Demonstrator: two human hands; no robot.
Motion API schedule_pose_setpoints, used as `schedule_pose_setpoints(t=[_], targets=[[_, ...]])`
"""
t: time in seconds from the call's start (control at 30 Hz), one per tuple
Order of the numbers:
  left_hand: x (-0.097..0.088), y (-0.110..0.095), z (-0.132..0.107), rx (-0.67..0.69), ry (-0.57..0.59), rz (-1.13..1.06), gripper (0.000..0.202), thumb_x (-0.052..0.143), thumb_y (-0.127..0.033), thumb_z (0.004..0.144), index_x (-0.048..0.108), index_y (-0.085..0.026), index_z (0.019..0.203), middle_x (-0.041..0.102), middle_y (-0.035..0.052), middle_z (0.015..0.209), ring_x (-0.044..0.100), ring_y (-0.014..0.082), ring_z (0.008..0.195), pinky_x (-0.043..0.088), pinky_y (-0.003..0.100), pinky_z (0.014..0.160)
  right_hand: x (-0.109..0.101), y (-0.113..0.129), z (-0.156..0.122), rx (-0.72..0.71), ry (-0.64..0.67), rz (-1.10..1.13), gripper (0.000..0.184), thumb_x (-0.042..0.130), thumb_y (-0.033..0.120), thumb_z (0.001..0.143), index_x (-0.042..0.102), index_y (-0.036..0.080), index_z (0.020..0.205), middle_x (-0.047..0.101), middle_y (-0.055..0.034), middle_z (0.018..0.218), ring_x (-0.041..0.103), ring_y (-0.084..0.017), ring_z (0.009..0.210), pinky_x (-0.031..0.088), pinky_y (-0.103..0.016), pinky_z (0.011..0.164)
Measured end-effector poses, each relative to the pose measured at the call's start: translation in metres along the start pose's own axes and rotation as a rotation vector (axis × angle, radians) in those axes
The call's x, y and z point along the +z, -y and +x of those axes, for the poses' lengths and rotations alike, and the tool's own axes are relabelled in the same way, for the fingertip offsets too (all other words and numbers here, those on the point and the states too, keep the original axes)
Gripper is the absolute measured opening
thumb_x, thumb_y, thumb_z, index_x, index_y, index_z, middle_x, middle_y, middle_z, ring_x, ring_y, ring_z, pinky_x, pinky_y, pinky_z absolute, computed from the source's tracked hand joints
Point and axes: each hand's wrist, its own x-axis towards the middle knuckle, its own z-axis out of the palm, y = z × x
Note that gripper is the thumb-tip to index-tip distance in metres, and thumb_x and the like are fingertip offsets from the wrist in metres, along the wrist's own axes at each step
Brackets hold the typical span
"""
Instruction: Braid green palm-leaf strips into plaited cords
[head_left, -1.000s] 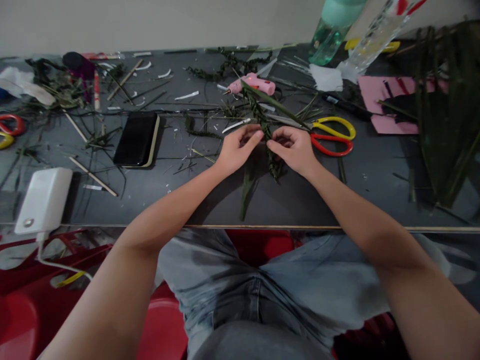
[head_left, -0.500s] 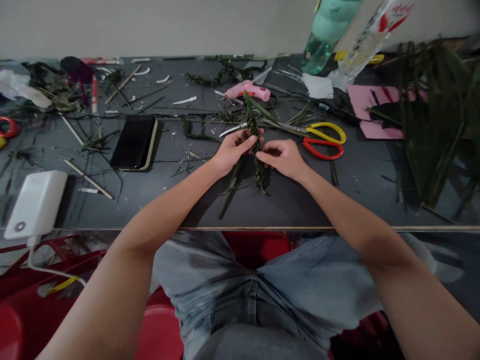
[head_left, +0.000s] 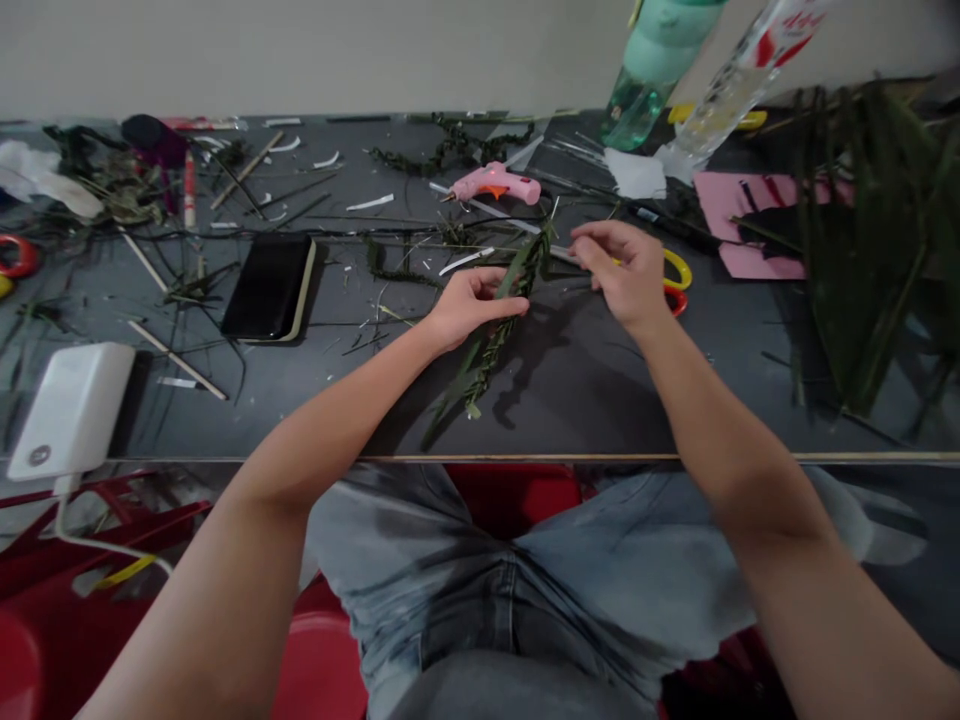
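My left hand [head_left: 476,307] is closed on a dark green braided leaf strip [head_left: 487,365], pinched between thumb and fingers. The strip slants, its upper end up and to the right, its lower end just above the table [head_left: 585,410] near the front edge. A flat leaf blade lies along it. Off to the right of the strip and apart from it is my right hand [head_left: 622,270], thumb and fingers drawn together; whatever they hold, if anything, is too small to make out. Behind that hand, scissors with yellow and red handles [head_left: 681,268] are partly covered.
A pink glue gun [head_left: 496,184] lies beyond my hands. To the left are a black phone [head_left: 268,287] and a white power bank [head_left: 73,408] with a cable. A green bottle [head_left: 656,70] and a clear bottle [head_left: 731,95] stand behind. Large leaves [head_left: 862,250] and pink card [head_left: 765,265] lie right.
My right hand has let go of the braided strip and moved up and to the right, over the scissors. In my left hand the strip has tilted, its top swinging right.
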Motion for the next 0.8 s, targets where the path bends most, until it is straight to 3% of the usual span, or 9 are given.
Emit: schedule_pose_setpoints(t=[0.13, 0.23, 0.3, 0.43, 0.5, 0.63, 0.8], targets=[[0.003, -0.003, -0.003, -0.032, 0.051, -0.006, 0.056, 0.091, -0.054, 0.056, 0.071, -0.014, 0.089, 0.072, 0.0032, 0.073, 0.065, 0.0119, 0.061, 0.053, 0.025, 0.057, 0.018, -0.003, -0.008, 0.018, 0.09, 0.102, 0.057, 0.073, 0.074, 0.07, 0.071, 0.025, 0.098, 0.074, -0.0051, 0.088, 0.071, -0.021, 0.085, 0.06, -0.039, 0.079], [0.003, -0.004, -0.006, -0.079, 0.132, 0.044, 0.055, 0.082, -0.065, 0.064, 0.072, -0.014, 0.083, 0.071, 0.0048, 0.07, 0.06, 0.0116, 0.052, 0.046, 0.024, 0.045, 0.03, 0.002, -0.017, 0.053, 0.144, 0.155, 0.052, 0.073, 0.073, 0.071, 0.07, 0.024, 0.088, 0.071, -0.0032, 0.078, 0.069, -0.019, 0.073, 0.06, -0.037, 0.073], [0.003, -0.004, -0.006, -0.054, 0.107, 0.108, 0.058, 0.072, -0.072, 0.072, 0.072, -0.014, 0.082, 0.068, 0.0045, 0.066, 0.058, 0.0118, 0.049, 0.043, 0.024, 0.041, 0.033, 0.004, -0.02, 0.089, 0.19, 0.171, 0.051, 0.074, 0.072, 0.071, 0.069, 0.024, 0.085, 0.068, -0.002, 0.071, 0.066, -0.018, 0.065, 0.058, -0.034, 0.064], [0.0, 0.002, -0.002, 0.108, -0.068, 0.135, 0.06, 0.066, -0.071, 0.079, 0.074, -0.018, 0.107, 0.072, 0.0043, 0.08, 0.064, 0.0135, 0.065, 0.048, 0.024, 0.051, 0.033, 0.006, -0.021, 0.14, 0.231, 0.214, 0.046, 0.079, 0.065, 0.07, 0.067, 0.023, 0.084, 0.064, -0.0001, 0.065, 0.062, -0.015, 0.058, 0.053, -0.029, 0.055], [-0.001, 0.004, 0.0, 0.146, -0.077, 0.131, 0.058, 0.067, -0.067, 0.08, 0.074, -0.02, 0.113, 0.075, 0.0048, 0.089, 0.066, 0.0137, 0.071, 0.05, 0.025, 0.057, 0.032, 0.009, -0.022, 0.145, 0.275, 0.229, 0.041, 0.08, 0.059, 0.071, 0.067, 0.021, 0.083, 0.064, 0.0004, 0.064, 0.061, -0.013, 0.056, 0.052, -0.028, 0.054], [-0.001, 0.003, -0.001, 0.154, -0.048, 0.104, 0.051, 0.074, -0.062, 0.077, 0.078, -0.021, 0.106, 0.078, 0.0051, 0.095, 0.068, 0.0131, 0.074, 0.055, 0.027, 0.067, 0.033, 0.018, -0.027, 0.176, 0.412, 0.255, 0.039, 0.083, 0.052, 0.07, 0.068, 0.018, 0.083, 0.065, 0.0013, 0.061, 0.058, -0.01, 0.05, 0.05, -0.024, 0.05], [0.0, 0.003, -0.002, 0.076, -0.048, -0.072, 0.044, 0.082, -0.057, 0.071, 0.079, -0.023, 0.098, 0.078, 0.0037, 0.097, 0.071, 0.0128, 0.079, 0.057, 0.025, 0.068, 0.029, 0.023, -0.027, 0.311, 0.532, 0.381, 0.043, 0.081, 0.056, 0.071, 0.069, 0.016, 0.081, 0.072, -0.0018, 0.064, 0.063, -0.011, 0.045, 0.047, -0.019, 0.039]])
